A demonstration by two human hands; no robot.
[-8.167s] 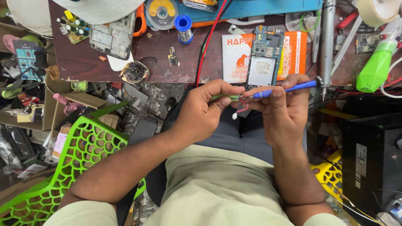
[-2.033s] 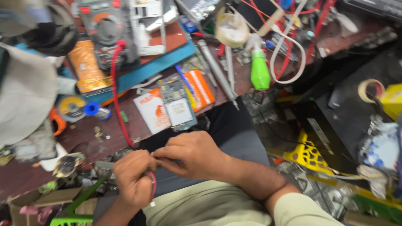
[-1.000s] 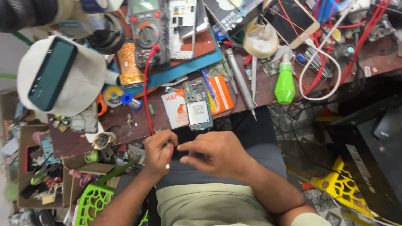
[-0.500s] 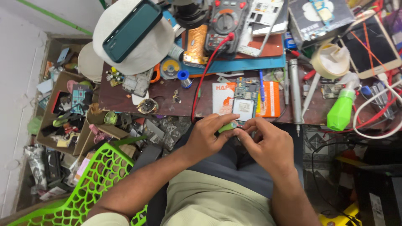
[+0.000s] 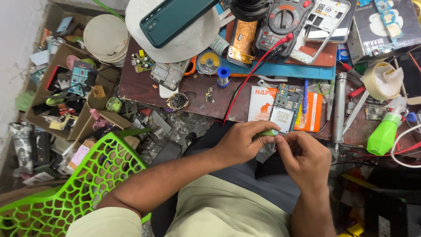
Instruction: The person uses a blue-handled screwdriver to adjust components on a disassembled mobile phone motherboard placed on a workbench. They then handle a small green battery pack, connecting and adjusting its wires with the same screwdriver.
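Note:
Over my lap, my left hand [image 5: 241, 142] pinches a small green tool [image 5: 267, 132] by its handle. My right hand [image 5: 302, 156] meets it from the right, fingertips closed on the tool's tip end; what sits at that tip is hidden by my fingers. Just beyond my hands, at the bench edge, a phone circuit board [image 5: 285, 105] lies on an orange and white card [image 5: 263, 103]. A red probe lead [image 5: 250, 79] runs from the multimeter [image 5: 285, 22] down towards my left hand.
A cluttered brown workbench [image 5: 140, 85] holds a solder spool [image 5: 223, 74], a metal desoldering pump [image 5: 340, 107], a green spray bottle [image 5: 386, 131], tape roll [image 5: 379, 81] and a teal phone [image 5: 175, 17] on a white hat. A green lattice chair [image 5: 79, 184] stands at my left.
The view has swung and steadied over the bench. Earlier I held a blue pen-like tool against the green one; now only the green tool shows between my hands.

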